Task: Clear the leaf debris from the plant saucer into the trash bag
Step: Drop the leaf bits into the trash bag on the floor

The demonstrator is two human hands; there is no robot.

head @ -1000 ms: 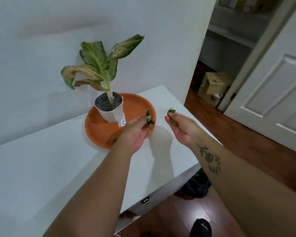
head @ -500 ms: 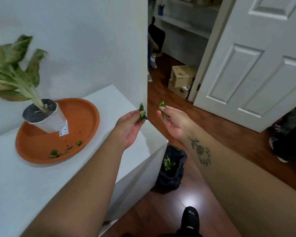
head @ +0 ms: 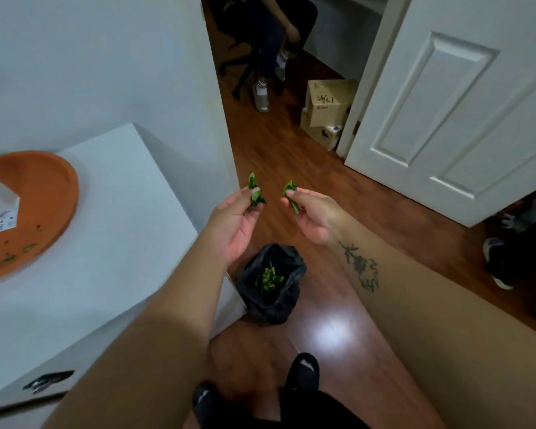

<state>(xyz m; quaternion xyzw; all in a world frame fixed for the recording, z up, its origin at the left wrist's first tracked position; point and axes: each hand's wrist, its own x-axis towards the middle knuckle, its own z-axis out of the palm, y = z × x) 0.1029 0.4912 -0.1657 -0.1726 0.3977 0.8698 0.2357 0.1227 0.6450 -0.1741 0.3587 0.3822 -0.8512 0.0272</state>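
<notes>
both hands had swung off the bench [head: 112, 230] since a second ago, when they were picking at the saucer; they now hung out over the floor. nearest, below the hands: trash bag [head: 273, 286] on the floor beside the bench corner, mouth open, green scraps already inside. above it, left hand [head: 234, 221], fingers [head: 254, 193] pinched shut on a leaf scrap [head: 254, 190]. right hand [head: 314, 215] just beside it, fingers clamped on a second leaf piece [head: 291, 193]. both scraps looked slightly beyond the bag mouth, not yet released. judged: carry nearly done, drop next. farther left, saucer [head: 53, 187] on the bench, a few green bits [head: 28, 247] left in it, so at least one more trip looked needed. far: cardboard box [head: 328, 103], door [head: 464, 103].
</notes>
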